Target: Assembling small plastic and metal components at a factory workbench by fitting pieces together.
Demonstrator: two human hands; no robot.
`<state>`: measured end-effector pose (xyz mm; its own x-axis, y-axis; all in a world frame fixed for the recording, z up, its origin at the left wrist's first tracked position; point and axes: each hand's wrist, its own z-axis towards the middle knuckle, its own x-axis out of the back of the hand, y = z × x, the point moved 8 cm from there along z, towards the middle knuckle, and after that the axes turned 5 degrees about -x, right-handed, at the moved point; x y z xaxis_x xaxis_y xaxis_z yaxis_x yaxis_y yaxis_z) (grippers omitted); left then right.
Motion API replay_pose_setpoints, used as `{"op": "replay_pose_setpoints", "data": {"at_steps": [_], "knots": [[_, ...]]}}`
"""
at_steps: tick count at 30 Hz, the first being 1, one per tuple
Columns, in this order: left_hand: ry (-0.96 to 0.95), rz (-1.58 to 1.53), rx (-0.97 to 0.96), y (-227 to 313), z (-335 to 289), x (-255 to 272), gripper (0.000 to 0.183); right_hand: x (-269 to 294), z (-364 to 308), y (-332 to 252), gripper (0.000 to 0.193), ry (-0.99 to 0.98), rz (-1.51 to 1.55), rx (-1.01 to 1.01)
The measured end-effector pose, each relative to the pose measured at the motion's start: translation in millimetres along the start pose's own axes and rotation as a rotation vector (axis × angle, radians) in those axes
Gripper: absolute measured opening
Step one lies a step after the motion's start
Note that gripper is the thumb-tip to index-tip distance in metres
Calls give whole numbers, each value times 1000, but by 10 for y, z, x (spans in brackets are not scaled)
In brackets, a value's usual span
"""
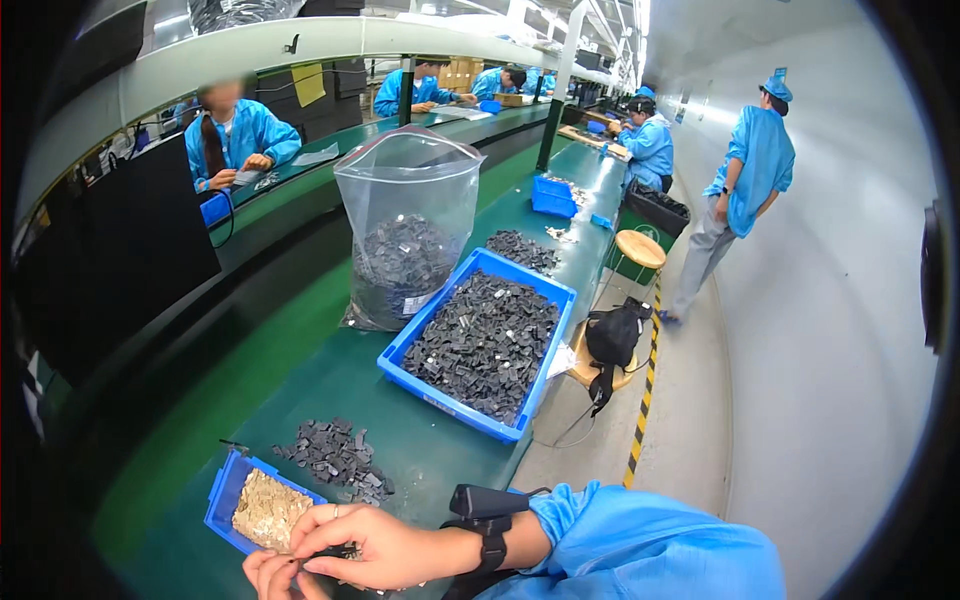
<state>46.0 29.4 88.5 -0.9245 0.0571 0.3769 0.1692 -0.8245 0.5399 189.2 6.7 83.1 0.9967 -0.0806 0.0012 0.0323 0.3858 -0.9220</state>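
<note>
At the lower edge my right hand (375,545) is closed in a pinch on a small dark plastic piece (340,551). My left hand (278,578) meets it from the left, fingers bent together at the same piece; the picture's edge cuts off part of this hand. Just beyond them, a small blue bin (226,487) contains many thin gold-coloured metal pieces (268,508). A loose heap of dark grey plastic pieces (335,458) lies on the green tabletop (420,460) past the bin. Some small bits beneath my hands are mostly hidden.
A large blue tray (450,408) full of dark pieces stands farther along the bench. Behind it is a clear plastic bag (400,240) of similar pieces. Two stools, one bearing a black bag (615,335), stand right of the bench. Several people in blue work nearby; one person (750,165) stands in the aisle.
</note>
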Motion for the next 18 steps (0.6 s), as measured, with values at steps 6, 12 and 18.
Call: {"op": "replay_pose_setpoints", "data": {"at_steps": [6,12,18], "knots": [[46,41,60,49,-45,-158,11,187,-173,-31,20,20,22,-86],[36,51,64,80,-84,-86,16,87,-286,286,15,17,498,-416],[29,109,70,106,-76,-51,16,52,-261,324,15,19,492,-417]]}}
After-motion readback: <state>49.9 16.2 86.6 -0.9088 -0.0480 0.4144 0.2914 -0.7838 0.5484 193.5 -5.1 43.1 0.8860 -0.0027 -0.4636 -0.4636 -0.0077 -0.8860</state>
